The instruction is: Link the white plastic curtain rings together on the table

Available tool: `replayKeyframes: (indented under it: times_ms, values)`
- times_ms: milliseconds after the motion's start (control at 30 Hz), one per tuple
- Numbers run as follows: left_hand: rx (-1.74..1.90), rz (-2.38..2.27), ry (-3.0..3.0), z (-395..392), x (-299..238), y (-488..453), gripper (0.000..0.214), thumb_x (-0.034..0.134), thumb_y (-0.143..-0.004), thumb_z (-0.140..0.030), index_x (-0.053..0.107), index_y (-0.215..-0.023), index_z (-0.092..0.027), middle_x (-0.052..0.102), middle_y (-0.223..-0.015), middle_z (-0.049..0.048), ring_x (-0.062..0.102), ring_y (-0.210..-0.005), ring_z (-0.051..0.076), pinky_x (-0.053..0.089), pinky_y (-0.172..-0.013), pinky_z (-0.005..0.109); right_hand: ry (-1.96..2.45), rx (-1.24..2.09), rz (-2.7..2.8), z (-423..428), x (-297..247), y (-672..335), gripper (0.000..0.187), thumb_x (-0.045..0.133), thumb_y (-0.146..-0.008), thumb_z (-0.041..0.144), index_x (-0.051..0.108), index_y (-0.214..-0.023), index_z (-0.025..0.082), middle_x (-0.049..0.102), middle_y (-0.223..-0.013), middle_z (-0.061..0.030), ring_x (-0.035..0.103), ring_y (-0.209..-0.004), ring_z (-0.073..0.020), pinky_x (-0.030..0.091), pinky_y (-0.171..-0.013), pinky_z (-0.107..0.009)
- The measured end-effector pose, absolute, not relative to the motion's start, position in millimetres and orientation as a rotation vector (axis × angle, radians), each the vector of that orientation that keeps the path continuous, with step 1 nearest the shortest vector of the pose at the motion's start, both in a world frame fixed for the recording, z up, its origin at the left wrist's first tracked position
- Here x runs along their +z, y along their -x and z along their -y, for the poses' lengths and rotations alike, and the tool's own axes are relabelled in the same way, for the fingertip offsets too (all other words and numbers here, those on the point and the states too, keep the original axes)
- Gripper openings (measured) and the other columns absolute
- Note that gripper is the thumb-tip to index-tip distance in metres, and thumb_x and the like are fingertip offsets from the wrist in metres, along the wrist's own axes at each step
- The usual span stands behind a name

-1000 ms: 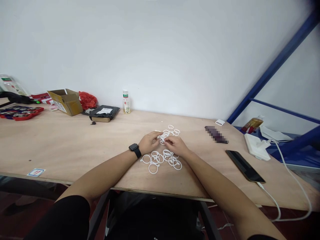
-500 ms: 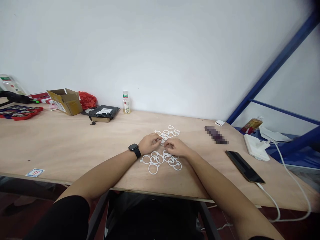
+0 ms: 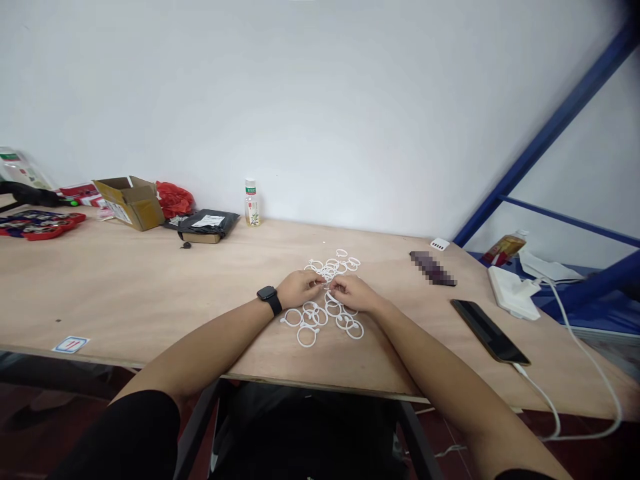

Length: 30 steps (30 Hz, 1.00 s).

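Observation:
Several white plastic rings (image 3: 307, 336), each with a small knob like a curtain ring, lie in a loose group in front of me. A second cluster of the same rings (image 3: 342, 267) lies just beyond my fingertips. My left hand (image 3: 299, 289), with a black watch on its wrist, is closed in a pinch at the near edge of that cluster; what its fingertips hold is too small to tell. Close beside it, my right hand (image 3: 353, 293) is closed too, its fingers pinching a white curtain ring (image 3: 328, 301) that hangs down toward the near group.
On the right lie a phone (image 3: 490, 331) on a charging cable, a white power strip (image 3: 513, 293) and a blurred dark item (image 3: 433, 269). A bottle (image 3: 253, 203), black parcel (image 3: 209, 225), open carton (image 3: 131, 203) and red tray (image 3: 43, 225) stand back left.
My hands have shifted slightly toward me, with the fingertips lower over the rings. A ring near my right fingertips has changed position, and more of the far cluster shows.

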<state>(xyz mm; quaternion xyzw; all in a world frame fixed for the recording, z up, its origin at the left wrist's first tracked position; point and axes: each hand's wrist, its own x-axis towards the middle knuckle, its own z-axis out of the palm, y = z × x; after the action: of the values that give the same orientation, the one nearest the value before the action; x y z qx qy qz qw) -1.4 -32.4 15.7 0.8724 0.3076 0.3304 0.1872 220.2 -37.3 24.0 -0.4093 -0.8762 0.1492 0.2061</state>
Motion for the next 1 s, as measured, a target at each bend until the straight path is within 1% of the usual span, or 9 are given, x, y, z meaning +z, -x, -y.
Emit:
replayKeyframes:
  times_ms: [200, 333, 467, 533, 767, 867, 933, 1000]
  values:
    - [0.818, -0.886, -2.404, 33.4, 15.7, 1.5, 0.028, 0.054, -0.09, -0.032, 0.065, -0.111, -0.017, 0.071, -0.087, 0.0033, 0.063, -0.074, 0.013, 0.047, -0.07, 0.022, 1.113, 0.394, 2.312, 38.9, 26.4, -217.9, 0.01, 0.055, -0.086, 0.025, 0.063, -0.084, 0.019, 0.062, -0.069, 0.0009, 0.05, -0.061, -0.0121, 0.034, -0.058, -0.022]
    - [0.816, -0.879, -2.384, 34.9, 17.0, 1.5, 0.03, 0.053, -0.089, -0.032, 0.064, -0.114, -0.018, 0.071, -0.083, 0.0023, 0.063, -0.071, 0.013, 0.047, -0.068, 0.022, 1.103, 0.384, 2.286, 41.2, 27.3, -215.7, 0.011, 0.052, -0.088, 0.025, 0.062, -0.086, 0.02, 0.061, -0.067, 0.0018, 0.051, -0.06, -0.0124, 0.035, -0.059, -0.022]
    - [0.818, -0.82, -2.387, 35.1, 17.3, 1.4, 0.029, 0.054, -0.088, -0.029, 0.065, -0.113, -0.019, 0.071, -0.082, 0.0015, 0.063, -0.07, 0.012, 0.047, -0.067, 0.022, 1.122, 0.348, 2.317, 42.4, 28.1, -215.1, 0.01, 0.051, -0.087, 0.024, 0.06, -0.086, 0.021, 0.056, -0.061, 0.004, 0.049, -0.056, -0.0124, 0.034, -0.057, -0.022]
    - [0.838, -0.811, -2.392, 35.0, 17.1, 1.5, 0.03, 0.054, -0.088, -0.028, 0.065, -0.114, -0.019, 0.071, -0.082, 0.0013, 0.063, -0.071, 0.012, 0.047, -0.068, 0.022, 1.133, 0.323, 2.316, 42.6, 27.8, -215.0, 0.009, 0.051, -0.087, 0.024, 0.06, -0.086, 0.021, 0.056, -0.06, 0.0041, 0.048, -0.056, -0.0123, 0.033, -0.057, -0.022]
    - [0.929, -0.783, -2.39, 37.4, 20.1, 2.3, 0.037, 0.061, -0.085, -0.031, 0.061, -0.12, -0.018, 0.071, -0.096, 0.0046, 0.065, -0.081, 0.014, 0.05, -0.076, 0.025, 1.132, 0.336, 2.239, 44.3, 25.5, -211.2, 0.009, 0.052, -0.086, 0.022, 0.06, -0.085, 0.021, 0.064, -0.069, 0.0016, 0.054, -0.06, -0.0123, 0.038, -0.059, -0.023]
    - [0.981, -0.744, -2.378, 39.3, 23.0, 2.2, 0.039, 0.06, -0.087, -0.033, 0.059, -0.123, -0.019, 0.07, -0.101, 0.0059, 0.064, -0.082, 0.014, 0.051, -0.078, 0.026, 1.129, 0.333, 2.214, 44.7, 25.2, -210.0, 0.009, 0.052, -0.086, 0.024, 0.061, -0.085, 0.02, 0.065, -0.07, 0.0011, 0.056, -0.06, -0.0126, 0.039, -0.06, -0.023]
    - [0.999, -0.713, -2.391, 39.8, 23.9, 2.0, 0.035, 0.058, -0.089, -0.034, 0.06, -0.121, -0.019, 0.069, -0.103, 0.0062, 0.064, -0.083, 0.014, 0.05, -0.079, 0.026, 1.141, 0.328, 2.188, 44.4, 24.7, -209.8, 0.009, 0.052, -0.085, 0.023, 0.061, -0.086, 0.021, 0.066, -0.071, 0.0007, 0.057, -0.062, -0.0132, 0.041, -0.061, -0.023]
    - [0.992, -0.698, -2.411, 39.5, 23.5, 1.6, 0.035, 0.06, -0.088, -0.036, 0.061, -0.119, -0.019, 0.069, -0.101, 0.0059, 0.064, -0.081, 0.014, 0.05, -0.078, 0.026, 1.157, 0.326, 2.146, 43.8, 24.0, -209.8, 0.01, 0.052, -0.084, 0.021, 0.062, -0.087, 0.021, 0.066, -0.072, 0.0002, 0.059, -0.064, -0.0139, 0.042, -0.061, -0.023]
